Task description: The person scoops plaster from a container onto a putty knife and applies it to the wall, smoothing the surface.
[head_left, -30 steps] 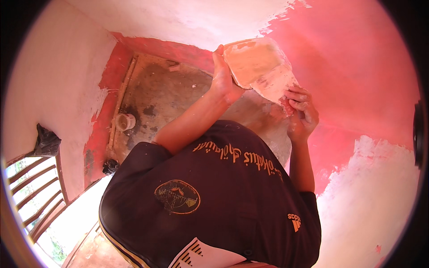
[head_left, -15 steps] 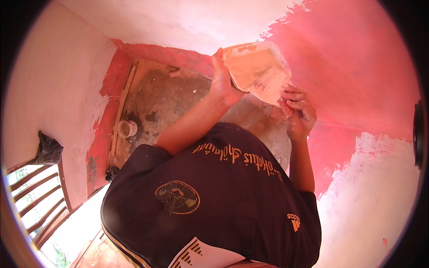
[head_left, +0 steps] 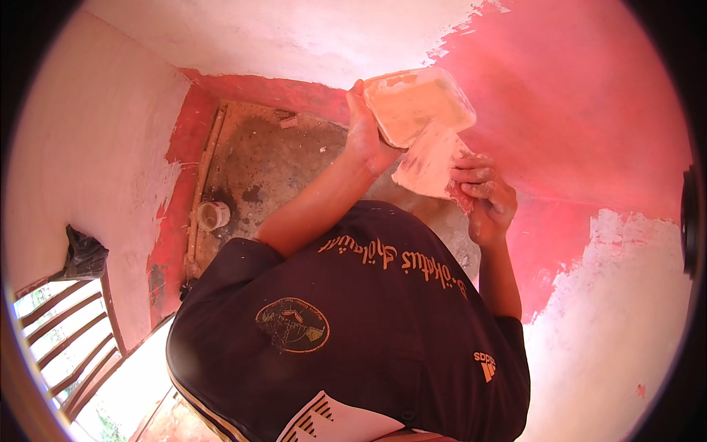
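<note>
The left hand (head_left: 366, 140) clasps a tray (head_left: 470, 112), fingers mostly hidden; the right hand (head_left: 489, 200), fingers curled, pinches a flat scraper (head_left: 426, 166). White coating (head_left: 258, 37) is partial; red wall (head_left: 582, 110) appears uncoated.

Stained brown floor with a pale tub by its edge

Below you is the floor (head_left: 283, 173), brown, worn and blotched. Take the pale tub (head_left: 213, 216) on it as your landmark. Just right of the tub you see dark stains (head_left: 252, 194). Along the tub's left side runs a narrow tan strip (head_left: 210, 147); you cannot tell whether it is a pole or a ledge. Well beyond the tub and to its right you have a small reddish scrap (head_left: 288, 120) and a tiny pale speck (head_left: 322, 149).
</note>
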`<state>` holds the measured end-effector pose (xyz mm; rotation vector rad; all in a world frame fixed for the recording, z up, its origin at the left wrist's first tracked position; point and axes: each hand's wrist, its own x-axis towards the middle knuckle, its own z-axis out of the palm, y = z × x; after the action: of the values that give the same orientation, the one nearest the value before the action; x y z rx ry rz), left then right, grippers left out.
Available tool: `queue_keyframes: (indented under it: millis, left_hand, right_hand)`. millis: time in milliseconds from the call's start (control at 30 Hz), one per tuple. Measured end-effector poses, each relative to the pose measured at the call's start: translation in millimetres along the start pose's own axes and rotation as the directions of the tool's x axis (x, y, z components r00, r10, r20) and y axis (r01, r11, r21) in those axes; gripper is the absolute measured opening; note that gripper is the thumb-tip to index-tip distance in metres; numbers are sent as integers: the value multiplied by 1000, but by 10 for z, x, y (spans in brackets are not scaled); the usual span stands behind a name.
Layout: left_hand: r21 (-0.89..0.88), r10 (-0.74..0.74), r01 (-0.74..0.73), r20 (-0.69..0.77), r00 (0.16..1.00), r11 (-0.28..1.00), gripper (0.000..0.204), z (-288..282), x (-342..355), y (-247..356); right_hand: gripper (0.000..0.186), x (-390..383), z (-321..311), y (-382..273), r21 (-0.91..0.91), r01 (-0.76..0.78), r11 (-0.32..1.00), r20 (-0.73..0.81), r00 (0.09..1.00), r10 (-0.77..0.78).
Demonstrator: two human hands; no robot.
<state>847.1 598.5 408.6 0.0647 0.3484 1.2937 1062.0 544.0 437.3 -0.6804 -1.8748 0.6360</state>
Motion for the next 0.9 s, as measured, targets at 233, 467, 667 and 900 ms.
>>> queue_keyframes:
  millis: [233,467,667,900]
  left_hand:
    - [82,7,-2,-69,998,997,84,-51,103,19]
    - [85,-32,39,-79,996,996,81,-95,148,49]
    - [95,-6,7,-11,1000,995,82,-170,221,39]
    - [119,-20,21,-10,1000,993,88,-163,203,64]
  right_hand:
    - [25,-74,-4,-27,79,20,997,48,999,-24]
    - [13,-174,57,-11,176,21,984,-17,1000,-19]
    - [14,-284,173,55,288,77,954,-127,991,-42]
    - [16,-241,68,148,218,123,968,-241,968,-68]
